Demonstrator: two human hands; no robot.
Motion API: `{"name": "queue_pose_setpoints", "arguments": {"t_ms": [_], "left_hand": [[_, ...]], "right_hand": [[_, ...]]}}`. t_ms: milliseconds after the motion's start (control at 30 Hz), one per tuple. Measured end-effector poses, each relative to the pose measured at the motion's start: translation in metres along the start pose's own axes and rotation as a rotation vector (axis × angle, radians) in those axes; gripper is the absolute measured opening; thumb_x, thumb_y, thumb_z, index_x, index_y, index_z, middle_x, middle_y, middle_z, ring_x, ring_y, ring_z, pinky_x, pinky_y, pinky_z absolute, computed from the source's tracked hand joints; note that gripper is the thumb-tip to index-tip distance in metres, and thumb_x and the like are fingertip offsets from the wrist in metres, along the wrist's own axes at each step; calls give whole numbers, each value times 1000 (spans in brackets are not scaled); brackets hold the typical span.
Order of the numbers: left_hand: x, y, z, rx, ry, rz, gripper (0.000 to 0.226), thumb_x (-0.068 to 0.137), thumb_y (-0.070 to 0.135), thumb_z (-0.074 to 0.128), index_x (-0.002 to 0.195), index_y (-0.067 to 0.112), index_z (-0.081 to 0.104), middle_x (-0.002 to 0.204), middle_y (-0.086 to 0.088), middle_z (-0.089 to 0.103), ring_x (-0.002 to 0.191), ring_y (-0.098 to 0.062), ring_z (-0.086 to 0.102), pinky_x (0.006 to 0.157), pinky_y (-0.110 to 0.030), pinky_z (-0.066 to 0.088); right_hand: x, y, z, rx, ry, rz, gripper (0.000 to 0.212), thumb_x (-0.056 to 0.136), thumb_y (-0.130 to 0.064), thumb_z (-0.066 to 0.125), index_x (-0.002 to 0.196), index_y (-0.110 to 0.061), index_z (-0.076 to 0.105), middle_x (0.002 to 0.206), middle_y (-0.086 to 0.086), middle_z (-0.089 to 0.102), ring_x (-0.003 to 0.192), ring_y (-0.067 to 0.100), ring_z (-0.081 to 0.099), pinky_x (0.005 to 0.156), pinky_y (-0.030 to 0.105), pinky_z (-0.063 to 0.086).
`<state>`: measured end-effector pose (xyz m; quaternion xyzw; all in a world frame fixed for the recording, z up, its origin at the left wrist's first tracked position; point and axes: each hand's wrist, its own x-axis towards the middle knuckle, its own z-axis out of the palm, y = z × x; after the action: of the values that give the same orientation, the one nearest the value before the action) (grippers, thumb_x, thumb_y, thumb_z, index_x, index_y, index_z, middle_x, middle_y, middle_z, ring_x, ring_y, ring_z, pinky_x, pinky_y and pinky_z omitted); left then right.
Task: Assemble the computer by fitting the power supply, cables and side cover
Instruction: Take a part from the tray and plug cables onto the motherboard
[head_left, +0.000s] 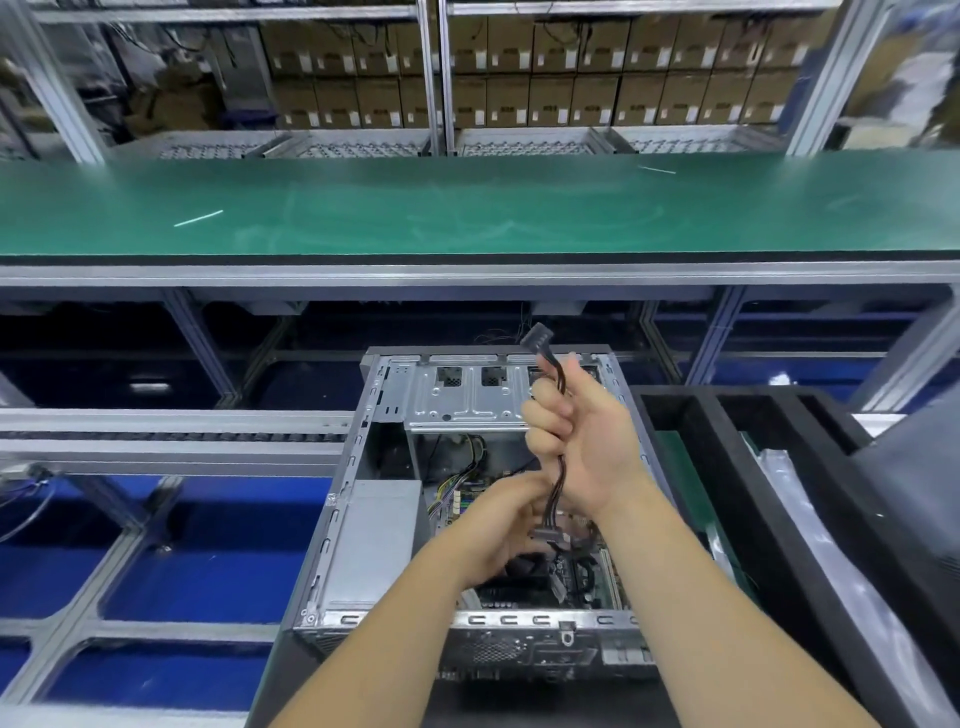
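The right hand (582, 441) is clenched round a bundle of thin black and dark-coloured power cables (557, 480), its fingers curled about the strands with the thumb up, and a flat black plastic connector (537, 340) sticks out above the fist, held over the far end of the case. Below the fist the same bundle runs down to a second, greyish connector (545, 535), where the left hand (506, 525) meets it; its fingers appear curled about the cable near that plug, though blur hides exactly how they pinch it. Both hands work over the open grey sheet-metal computer case (332, 551), which lies on its side, cover off, with the boxy grey power supply (371, 545) already seated in its near-left corner and the green motherboard (582, 577) exposed beneath the wrists. The likeliest trouble, as I judge it, is strain: the bundle looks taut between the hands, so a pull upward could tug wires from a plug or drag on whatever is already seated on the board. A connector pushed in skewed or reversed could bend pins. Loose slack left across the silver drive bay bracket (467, 400) could be pinched when the side cover goes on, and the bare case edges could nick the insulation or a wrist. To the right stands a black foam tray (727, 410), near the case.
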<state>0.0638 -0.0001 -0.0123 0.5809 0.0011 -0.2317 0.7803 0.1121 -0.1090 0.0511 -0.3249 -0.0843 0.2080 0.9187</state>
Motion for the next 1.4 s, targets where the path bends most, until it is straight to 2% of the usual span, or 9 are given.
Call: {"name": "queue_pose_setpoints", "arguments": {"t_ms": [100,267,400,633,867,933,1167,1300,1400], "left_hand": [[0,3,-5,-60,-39,-15,37,104,36,47,113,7,68,101,-20,71,91,-30,67,86,-42,55],[15,10,-2,-47,477,314,23,97,26,56,92,15,75,91,-9,75,85,-28,69,76,-35,58],[31,8,9,164,625,372,29,101,21,54,82,18,76,77,-1,75,70,-14,72,65,-21,56],[53,-14,-2,254,654,277,22,96,17,63,77,13,74,73,-6,73,68,-14,66,70,-35,58],[62,-21,-13,518,662,286,29,97,21,61,68,27,66,64,10,66,62,-4,58,65,-26,44],[62,-22,-12,566,631,294,27,98,24,60,71,27,65,68,8,66,66,-7,58,65,-27,44],[60,-21,-10,489,611,324,21,95,32,61,75,32,68,76,4,70,79,-20,68,80,-46,57],[58,-21,-9,502,583,350,22,95,34,58,76,31,71,77,5,71,79,-17,68,79,-44,57],[55,-21,-6,502,569,330,28,98,32,48,83,23,70,81,0,70,82,-21,64,78,-43,53]], "right_hand": [[4,-11,6,-106,-6,-56,19,98,-28,57,91,-18,72,58,-7,30,44,4,24,35,16,23],[9,12,-22,-203,247,-73,21,106,-9,47,99,-3,66,79,8,67,59,12,55,54,24,50],[4,31,-61,-369,425,-59,19,104,-1,50,103,-2,69,80,6,71,66,13,56,63,29,47],[2,40,-82,-356,509,59,14,97,-2,55,93,2,67,69,8,55,52,12,44,44,25,32],[-3,48,-87,-1419,529,-175,16,95,-10,67,107,-20,66,93,-7,65,84,7,61,67,5,40],[-4,48,-89,-1529,522,-197,22,94,-7,67,114,-17,68,102,-2,66,95,13,62,78,13,43],[-9,48,-79,-1612,587,-322,35,94,-11,68,128,-17,65,109,0,68,99,21,63,87,41,54],[-11,47,-82,-1637,576,-377,13,95,-10,68,105,-11,75,92,0,68,87,20,62,81,38,53],[-9,42,-85,-1299,673,-227,12,94,-14,71,103,-15,80,82,-10,67,80,12,63,80,31,54]]}}
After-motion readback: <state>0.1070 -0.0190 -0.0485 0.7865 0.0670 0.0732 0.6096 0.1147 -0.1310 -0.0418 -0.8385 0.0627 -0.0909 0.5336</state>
